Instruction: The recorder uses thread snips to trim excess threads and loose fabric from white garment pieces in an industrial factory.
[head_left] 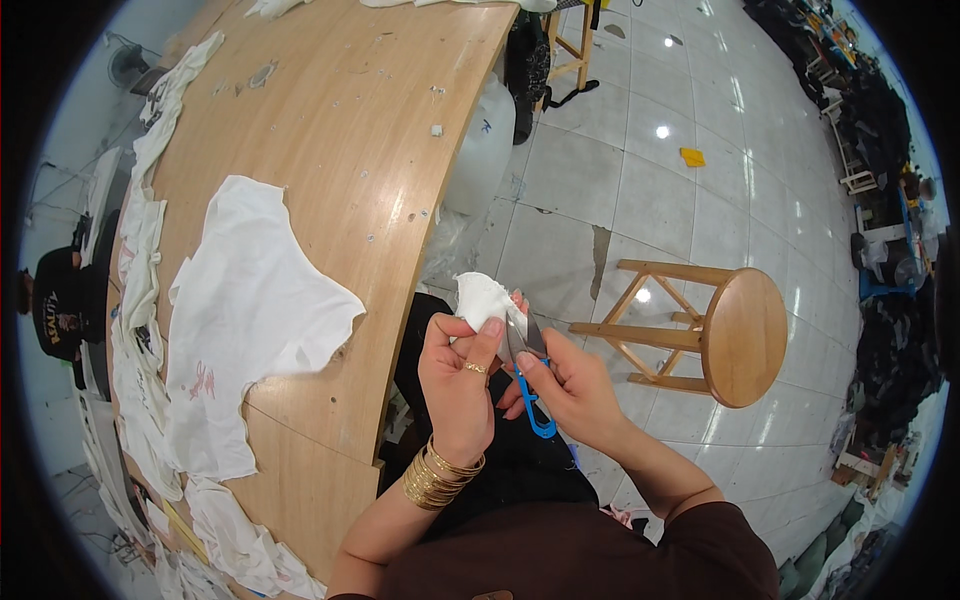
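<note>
My left hand (458, 378) is closed on a small piece of white cloth (481, 300), pinching it between thumb and fingers over my lap. In my right hand (575, 388) is a pair of scissors (530, 398) with blue handles. Its grey blades lie against the edge of the cloth, close to my left fingertips; whether they are cutting I cannot tell. To the left, a white garment (255, 300) with a small reddish print is spread on the wooden table (350, 120).
More white cloth pieces (140, 330) line the table's far left side. A wooden stool (745, 338) stands on the tiled floor to my right. A yellow scrap (692, 157) lies on the tiles. Dark piles (885, 370) run along the right wall. A person (62, 300) is at the far left.
</note>
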